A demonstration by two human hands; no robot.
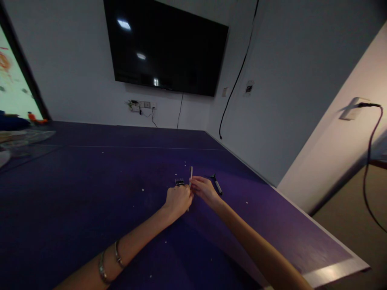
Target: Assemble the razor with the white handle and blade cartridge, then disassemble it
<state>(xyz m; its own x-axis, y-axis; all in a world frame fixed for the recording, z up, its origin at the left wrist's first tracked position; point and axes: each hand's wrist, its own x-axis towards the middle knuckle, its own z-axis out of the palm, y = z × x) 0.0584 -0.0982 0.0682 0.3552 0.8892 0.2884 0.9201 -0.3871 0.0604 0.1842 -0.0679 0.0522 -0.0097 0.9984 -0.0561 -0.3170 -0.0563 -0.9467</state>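
A thin pale toothbrush-like stick (191, 172) stands nearly upright between my hands, a small dark patch near its top. My left hand (178, 199) is closed around its lower part, and a short end shows below the fist. With fingertips together, my right hand (204, 188) pinches the stick higher up. Just beyond my left knuckles is a small dark object with a clear or shiny edge (179, 182); its kind is too small to make out. A razor (217, 187) with a grey and black handle lies to the right of my right hand.
The purple tabletop (121, 225) carries several tiny white scraps. Clear plastic and dark items (21, 141) are at the far left. A black cable (238, 76) hangs down the wall to the right of a wall-mounted television (169, 44). The table's pale edge (320, 225) runs along the right.
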